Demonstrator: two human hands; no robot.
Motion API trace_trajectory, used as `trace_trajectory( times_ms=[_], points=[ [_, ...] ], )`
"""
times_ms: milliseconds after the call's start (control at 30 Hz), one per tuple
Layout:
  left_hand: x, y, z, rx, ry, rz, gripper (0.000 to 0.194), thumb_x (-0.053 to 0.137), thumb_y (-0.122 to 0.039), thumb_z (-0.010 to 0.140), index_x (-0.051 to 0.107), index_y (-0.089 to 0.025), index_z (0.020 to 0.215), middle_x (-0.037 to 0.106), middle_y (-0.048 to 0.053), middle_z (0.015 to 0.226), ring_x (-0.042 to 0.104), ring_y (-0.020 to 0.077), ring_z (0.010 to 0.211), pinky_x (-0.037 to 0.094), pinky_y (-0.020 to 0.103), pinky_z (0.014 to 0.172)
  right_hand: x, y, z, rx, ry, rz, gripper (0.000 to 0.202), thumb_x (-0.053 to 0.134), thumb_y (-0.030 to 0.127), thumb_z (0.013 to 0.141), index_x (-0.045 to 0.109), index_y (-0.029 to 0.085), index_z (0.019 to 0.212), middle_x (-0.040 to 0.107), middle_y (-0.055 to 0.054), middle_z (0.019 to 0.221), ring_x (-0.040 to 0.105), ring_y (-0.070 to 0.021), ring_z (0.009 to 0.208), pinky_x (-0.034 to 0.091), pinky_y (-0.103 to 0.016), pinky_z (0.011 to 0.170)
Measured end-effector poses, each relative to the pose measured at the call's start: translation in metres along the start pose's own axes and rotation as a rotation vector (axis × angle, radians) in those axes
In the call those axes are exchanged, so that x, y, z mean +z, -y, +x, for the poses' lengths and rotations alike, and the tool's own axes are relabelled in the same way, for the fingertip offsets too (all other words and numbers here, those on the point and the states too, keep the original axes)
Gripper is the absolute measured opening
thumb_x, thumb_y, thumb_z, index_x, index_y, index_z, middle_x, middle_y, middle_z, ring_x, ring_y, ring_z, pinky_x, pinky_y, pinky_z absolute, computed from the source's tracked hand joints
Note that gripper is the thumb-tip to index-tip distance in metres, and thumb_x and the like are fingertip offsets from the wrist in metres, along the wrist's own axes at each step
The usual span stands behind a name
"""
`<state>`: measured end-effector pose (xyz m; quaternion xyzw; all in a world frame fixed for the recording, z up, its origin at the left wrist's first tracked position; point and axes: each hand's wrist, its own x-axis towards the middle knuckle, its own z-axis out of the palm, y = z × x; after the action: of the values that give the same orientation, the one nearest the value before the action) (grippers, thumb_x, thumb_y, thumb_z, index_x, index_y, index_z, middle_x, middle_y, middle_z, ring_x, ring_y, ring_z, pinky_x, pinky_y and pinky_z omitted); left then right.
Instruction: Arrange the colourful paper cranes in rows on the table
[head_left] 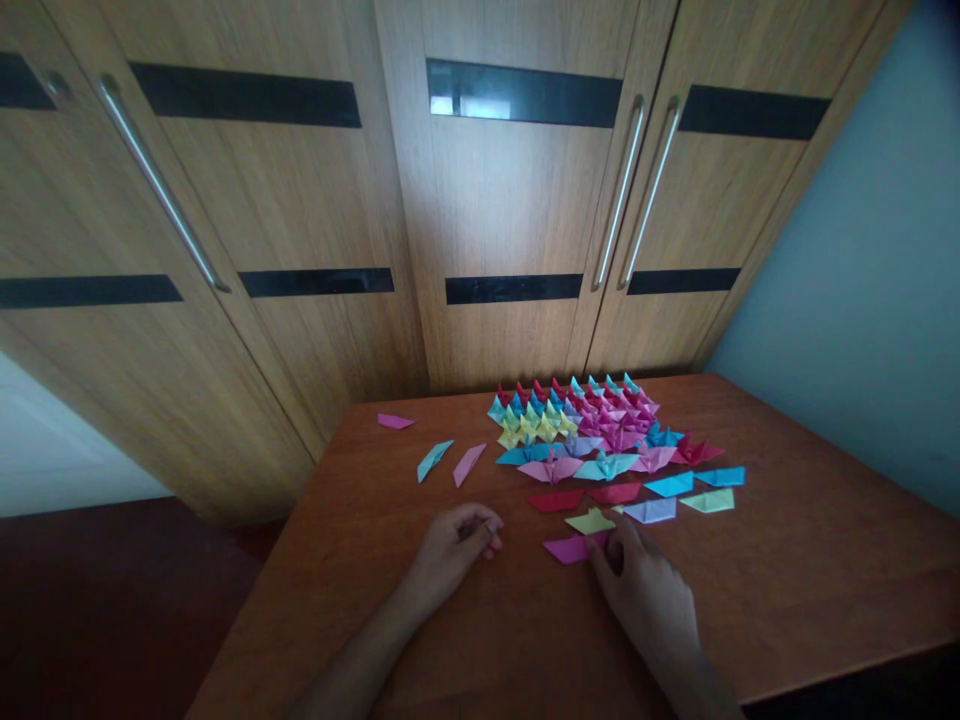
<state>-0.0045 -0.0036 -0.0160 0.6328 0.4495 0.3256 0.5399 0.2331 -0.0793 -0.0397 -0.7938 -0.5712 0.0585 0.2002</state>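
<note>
My left hand (459, 542) rests over the table with its fingers curled in and the thumb against them; no paper shows in it. My right hand (651, 592) has thumb and index finger bent around the right end of a magenta folded paper strip (567, 549) that lies on the table. Its index fingertip is close to a yellow folded paper piece (590, 520) just behind. Beyond are red folded strips (556, 501), a lavender strip (651, 511), blue strips (670, 485) and a pale green strip (708, 501). The right fingertips partly cover the magenta strip's end.
Rows of folded paper cranes (570, 418) stand at the back of the wooden table (420, 640). Left of them lie a pink strip (469, 465), a light blue strip (435, 460) and another magenta piece (395, 421). A wooden wardrobe (510, 210) rises behind; a wall (862, 280) is at right.
</note>
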Motion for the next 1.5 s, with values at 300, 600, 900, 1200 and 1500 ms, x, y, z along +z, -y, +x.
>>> trace_trajectory(
  times_ms=[300,600,900,1200,1500],
  points=[
    [-0.006,0.005,0.003,0.065,-0.071,0.148,0.026,0.049,-0.038,0.085,0.064,-0.017,0.084,0.067,0.003,0.073,0.061,0.0152,0.065,0.048,0.026,0.064,0.004,0.030,-0.003,-0.257,0.055,0.361,0.025,0.041,0.029,0.089,0.062,0.024,0.100,0.069,-0.005,0.096,0.064,-0.0199,0.084,0.046,-0.029,0.072],
    [-0.078,0.019,0.023,0.259,-0.532,0.811,0.027,0.050,-0.033,0.084,0.063,-0.019,0.103,0.062,0.007,0.100,0.060,0.0212,0.091,0.047,0.033,0.084,0.014,0.086,-0.022,-0.649,0.246,0.424,0.020,0.045,0.019,0.087,0.064,0.024,0.085,0.069,0.000,0.082,0.061,-0.0158,0.076,0.039,-0.024,0.068],
    [-0.144,0.033,0.078,0.020,-0.633,1.155,0.041,0.047,-0.027,0.084,0.051,-0.008,0.121,0.050,0.017,0.121,0.050,0.0261,0.114,0.041,0.035,0.096,0.025,0.083,-0.030,-0.706,0.304,0.287,0.018,0.044,0.018,0.087,0.060,0.023,0.080,0.067,0.003,0.080,0.059,-0.0120,0.073,0.033,-0.021,0.064],
    [-0.160,0.027,0.110,-0.076,-0.476,1.308,0.039,0.040,-0.043,0.089,0.057,-0.019,0.114,0.057,0.014,0.122,0.053,0.0313,0.109,0.043,0.043,0.088,0.026,0.085,-0.028,-0.708,0.291,0.311,0.018,0.044,0.017,0.085,0.059,0.023,0.078,0.066,0.004,0.079,0.058,-0.0112,0.071,0.031,-0.022,0.062],
    [-0.152,0.014,0.092,-0.154,-0.440,1.373,0.040,0.031,-0.036,0.091,0.059,-0.015,0.111,0.067,0.019,0.097,0.064,0.0327,0.086,0.047,0.045,0.074,0.021,0.085,-0.027,-0.696,0.280,0.355,0.019,0.044,0.015,0.084,0.060,0.022,0.077,0.067,0.003,0.078,0.059,-0.0107,0.071,0.031,-0.021,0.061]
  ],
)
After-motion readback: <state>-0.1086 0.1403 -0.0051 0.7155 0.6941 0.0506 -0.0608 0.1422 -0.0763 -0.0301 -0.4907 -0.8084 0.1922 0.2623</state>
